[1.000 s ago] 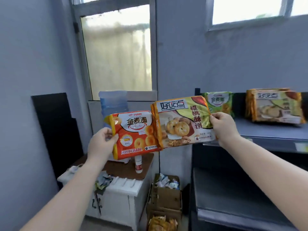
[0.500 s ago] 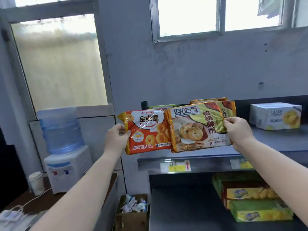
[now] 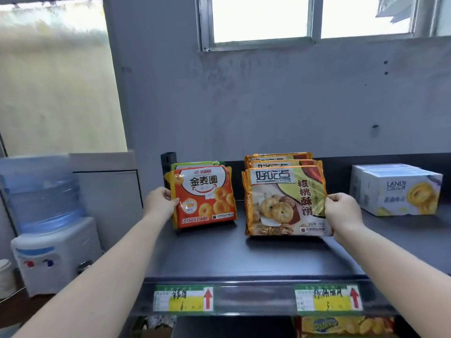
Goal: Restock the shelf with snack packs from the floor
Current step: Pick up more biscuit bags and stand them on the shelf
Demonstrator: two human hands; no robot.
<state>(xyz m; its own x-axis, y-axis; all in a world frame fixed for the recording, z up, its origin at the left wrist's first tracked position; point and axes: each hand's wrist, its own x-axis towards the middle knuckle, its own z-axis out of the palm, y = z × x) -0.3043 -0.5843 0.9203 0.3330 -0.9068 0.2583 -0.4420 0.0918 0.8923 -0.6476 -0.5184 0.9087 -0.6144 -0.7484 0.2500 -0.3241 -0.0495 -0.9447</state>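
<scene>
Since the earlier frame: both packs carried onto the dark metal shelf (image 3: 244, 259). My left hand (image 3: 159, 203) pinches the orange foil ring-biscuit pack (image 3: 203, 196) at centre-left; my right hand (image 3: 343, 211) pinches the gold walnut-cookie pack (image 3: 284, 201) right of centre; both upright, fingers on outer edges

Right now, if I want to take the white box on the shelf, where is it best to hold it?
Probably grip the white box across its two short ends, coming from the front. It lies flat on the shelf, its long printed face forward, with bare shelf on both sides. The walnut biscuit pack and right hand stand apart on its left.
</scene>
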